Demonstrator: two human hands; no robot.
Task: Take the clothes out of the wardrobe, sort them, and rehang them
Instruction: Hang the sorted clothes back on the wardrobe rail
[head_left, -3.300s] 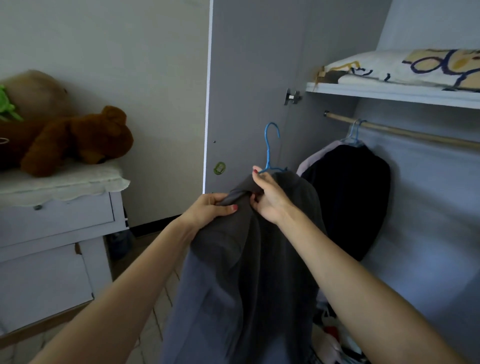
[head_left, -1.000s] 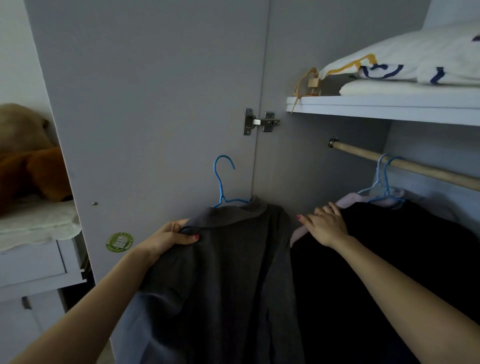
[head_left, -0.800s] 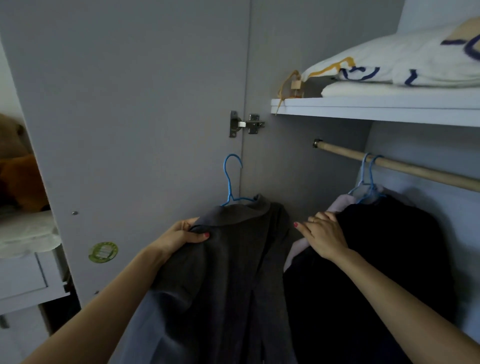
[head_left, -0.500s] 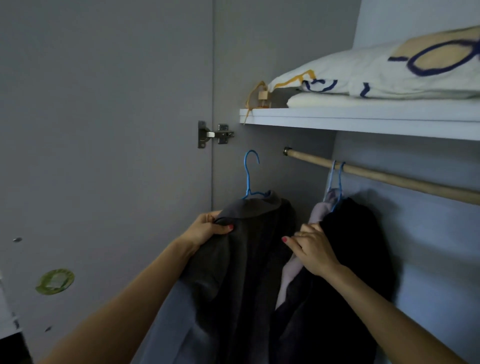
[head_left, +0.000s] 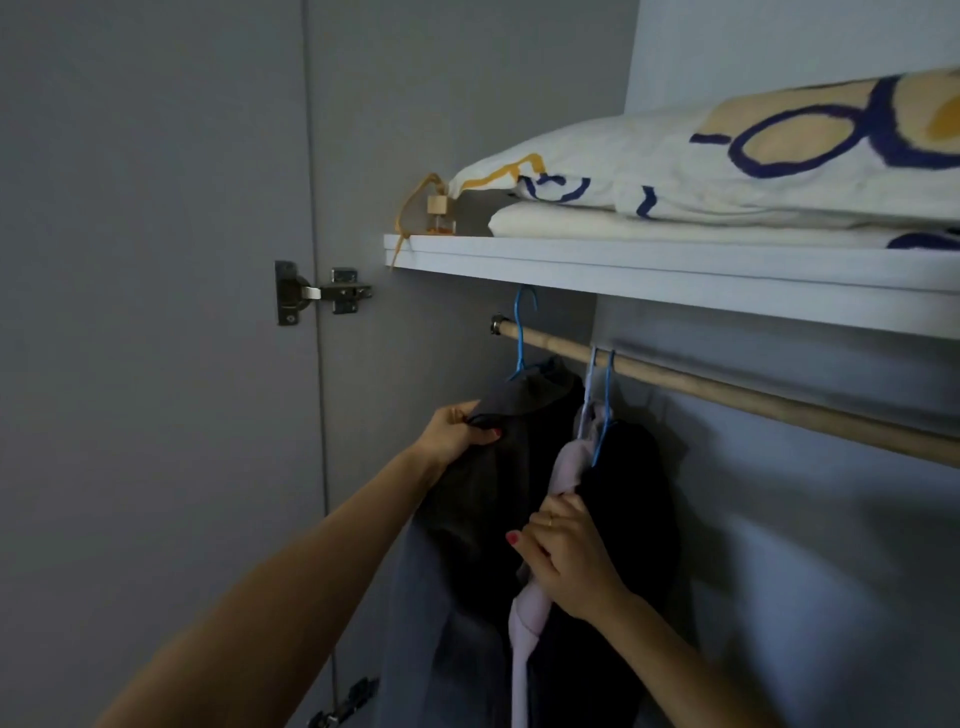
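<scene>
A dark grey jacket hangs on a blue hanger whose hook rises level with the left end of the wooden rail, under the shelf edge. My left hand is shut on the jacket's shoulder. To its right a pale pink garment and a black garment hang from blue hangers on the rail. My right hand grips the pink garment and holds it aside to the right.
A white shelf sits just above the rail, carrying folded white bedding with blue and yellow print and a small bottle. The open grey wardrobe door with its metal hinge stands at the left.
My left hand has raised the grey jacket and its hanger up to the rail's left end. My right hand slid down the pink garment, pushing the hung clothes right. The view moved closer.
</scene>
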